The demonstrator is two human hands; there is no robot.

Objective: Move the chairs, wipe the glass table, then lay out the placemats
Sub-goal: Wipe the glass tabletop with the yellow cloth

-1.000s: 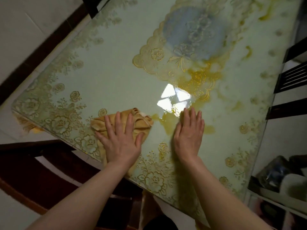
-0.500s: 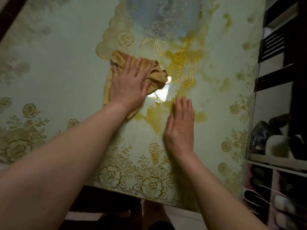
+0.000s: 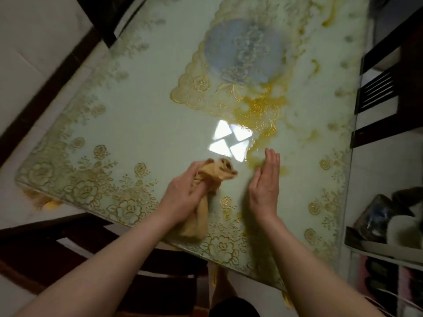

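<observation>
The glass table (image 3: 146, 124) has a pale green top with gold flower patterns along its edges and a lace-like oval design in the middle. My left hand (image 3: 183, 195) grips a bunched tan cloth (image 3: 215, 172) near the table's front edge; part of the cloth hangs below my palm. My right hand (image 3: 265, 181) is just right of the cloth, fingers straight and together, turned on its edge close to the glass. Yellowish smears (image 3: 258, 156) lie on the glass beyond my right fingertips.
A dark wooden chair (image 3: 384, 92) stands at the table's right side, and another dark chair (image 3: 68, 243) at the front left. A shelf (image 3: 389, 243) with dark and white items is at the lower right. A ceiling light reflects on the glass.
My left hand has pulled the cloth back from the centre design to the front edge and now bunches it in a grip. My right hand has lifted from flat onto its edge.
</observation>
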